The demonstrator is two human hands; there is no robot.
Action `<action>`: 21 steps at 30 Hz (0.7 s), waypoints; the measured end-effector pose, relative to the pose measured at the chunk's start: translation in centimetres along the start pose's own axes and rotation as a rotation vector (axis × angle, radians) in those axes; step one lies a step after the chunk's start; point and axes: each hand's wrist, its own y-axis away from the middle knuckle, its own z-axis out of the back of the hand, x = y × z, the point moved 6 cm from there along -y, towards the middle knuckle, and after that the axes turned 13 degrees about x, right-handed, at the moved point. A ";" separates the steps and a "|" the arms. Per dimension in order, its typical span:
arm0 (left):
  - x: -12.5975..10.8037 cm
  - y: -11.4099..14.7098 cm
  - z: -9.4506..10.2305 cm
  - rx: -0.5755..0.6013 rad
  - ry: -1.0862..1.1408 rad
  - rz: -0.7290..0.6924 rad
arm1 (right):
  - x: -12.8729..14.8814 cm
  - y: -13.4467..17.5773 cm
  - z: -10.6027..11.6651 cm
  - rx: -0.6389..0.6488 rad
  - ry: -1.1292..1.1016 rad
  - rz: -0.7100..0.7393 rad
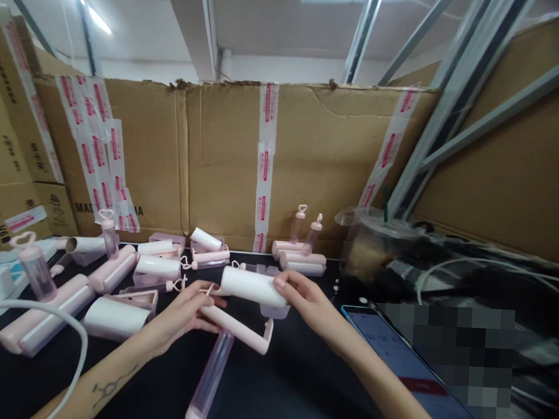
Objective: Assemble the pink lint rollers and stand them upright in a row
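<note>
My left hand (198, 308) is closed around one end of a pink lint roller frame (242, 330), whose see-through handle (212, 372) points down toward me. Between thumb and fingers, my right hand (301, 293) grips the right end of a white lint roll (250, 285). The roll is held just above the frame, tilted slightly down to the right. Its left end lies by my left fingers; whether they touch it I cannot tell. Behind it, a translucent pink cover (274, 310) is partly hidden.
Several pink lint rollers (112, 269) and white rolls (117, 316) lie at the left, with a white cable (82, 349) in front. Two upright-handled rollers (302, 261) stand at the back. A phone (407, 366), a drink cup (371, 245) and cables are at the right. Cardboard (225, 169) walls the back.
</note>
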 end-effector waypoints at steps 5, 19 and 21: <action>0.4 -0.2 -0.8 0.113 0.055 -0.034 | 0.8 0.4 -0.9 0.078 0.111 0.048; -0.6 0.3 -1.4 0.107 0.080 -0.115 | 0.9 0.8 -2.0 0.145 0.149 0.039; -0.3 0.5 -1.2 0.029 0.051 -0.076 | 1.0 0.9 -2.8 0.168 0.179 0.083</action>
